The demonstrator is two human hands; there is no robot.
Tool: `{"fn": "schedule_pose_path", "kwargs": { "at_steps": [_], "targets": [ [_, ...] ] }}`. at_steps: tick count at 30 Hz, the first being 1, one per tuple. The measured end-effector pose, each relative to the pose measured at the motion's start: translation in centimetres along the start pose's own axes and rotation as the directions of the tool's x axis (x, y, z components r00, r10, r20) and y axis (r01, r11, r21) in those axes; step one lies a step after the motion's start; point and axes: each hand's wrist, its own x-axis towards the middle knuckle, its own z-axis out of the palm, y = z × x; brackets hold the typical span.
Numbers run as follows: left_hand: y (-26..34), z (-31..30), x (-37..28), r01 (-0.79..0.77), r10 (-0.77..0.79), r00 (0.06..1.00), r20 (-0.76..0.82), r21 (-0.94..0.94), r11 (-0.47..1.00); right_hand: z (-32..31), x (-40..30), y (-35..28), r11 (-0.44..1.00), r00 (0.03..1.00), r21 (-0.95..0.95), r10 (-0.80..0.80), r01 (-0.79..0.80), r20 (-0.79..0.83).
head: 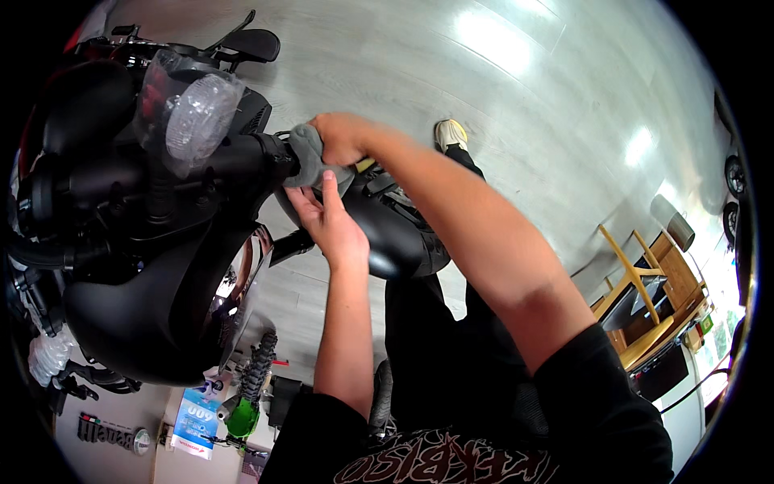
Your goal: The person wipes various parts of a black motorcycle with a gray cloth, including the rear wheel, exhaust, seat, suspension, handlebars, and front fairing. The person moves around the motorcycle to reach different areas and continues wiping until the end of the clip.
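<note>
Before me is the front end of a matte-black motorcycle (145,308), its headlight fairing to the left and its black front fender (387,236) near the middle. A grey cloth (307,151) is bunched around the fork tube just beyond the black fork clamp (278,158). My right hand (343,138) grips the cloth from the upper side, fingers curled and partly hidden. From below, my left hand (329,227) presses its fingers to the same cloth, thumb raised over it. Behind my right wrist shows a small yellow patch (364,164); I cannot tell what it belongs to.
Clear plastic wraps a round part (202,121) on the motorcycle. A mirror (254,45) juts out at the top. My sneaker (452,134) stands on the grey floor. At right are a wooden chair (635,278) and furniture; a green dirt bike (245,417) stands at lower left.
</note>
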Motion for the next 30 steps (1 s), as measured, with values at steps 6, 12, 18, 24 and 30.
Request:
{"fn": "schedule_pose_path", "kwargs": {
  "at_steps": [6, 12, 18, 24, 30],
  "targets": [
    [0.2, -1.4, 2.3, 0.01, -0.005, 0.999, -0.034, 0.172, 0.985, 0.1, 2.3, 1.8, 0.981, 0.994, 0.183, 0.043, -0.06, 0.097],
    [0.2, -2.7, 4.1, 0.068, -0.074, 0.997, 0.029, 0.173, 0.983, 1.0, 1.1, 1.7, 0.993, 0.989, 0.113, -0.012, 0.029, -0.15],
    [-0.3, -5.1, 6.9, 0.223, -0.224, 0.975, -0.006, -0.077, 0.972, 8.4, -4.3, -2.0, 0.999, 0.712, 0.032, 0.037, -0.021, -0.701],
    [-0.1, -9.5, 4.5, 0.433, -0.45, 0.888, -0.095, -0.159, 0.887, 15.7, -9.5, -5.0, 0.999, 0.761, 0.029, 0.043, -0.032, -0.647],
    [2.5, -13.6, -8.2, 0.385, -0.393, 0.903, -0.174, -0.076, 0.92, 17.9, -16.7, -7.1, 0.975, 0.925, 0.214, 0.134, -0.059, -0.355]
  ]
}}
